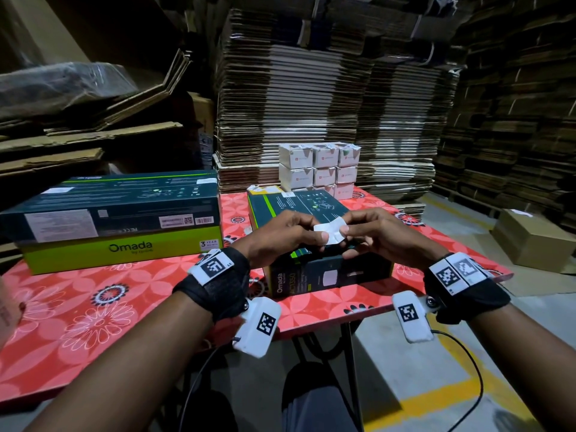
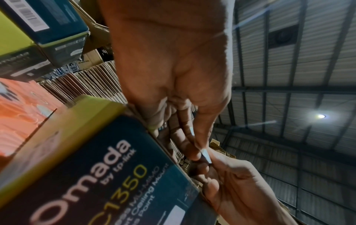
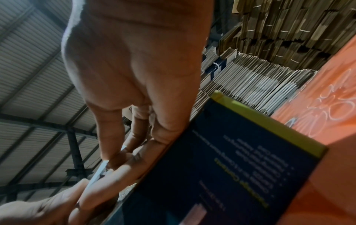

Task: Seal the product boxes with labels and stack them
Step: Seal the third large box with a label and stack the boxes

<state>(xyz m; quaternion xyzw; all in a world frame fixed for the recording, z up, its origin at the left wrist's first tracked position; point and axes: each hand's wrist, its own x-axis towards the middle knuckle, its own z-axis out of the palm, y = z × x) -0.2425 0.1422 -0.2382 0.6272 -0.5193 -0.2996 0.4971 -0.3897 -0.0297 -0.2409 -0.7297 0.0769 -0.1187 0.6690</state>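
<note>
Nearest the person, both hands meet just above a dark teal and lime-green Omada product box (image 1: pixel 327 272) that lies on the red floral tabletop (image 1: pixel 93 307): the left hand (image 1: pixel 280 238) and the right hand (image 1: pixel 377 235) each pinch one end of a small white paper label strip (image 1: pixel 330 233) between thumb and fingertips, holding it clear of the box lid. This looks like the peeling step, with sealing not yet begun; the next move probably calls for freeing the sticker from its backing and pressing it across the lid's opening edge. The strip's long axis runs left to right between the hands, while the box's long side runs away from the person. Farther left rests a longer Omada carton stack (image 1: pixel 118 219), and beyond stands a block of small white boxes (image 1: pixel 321 169) before flattened brown cardboard piles (image 1: pixel 311 88)
</note>
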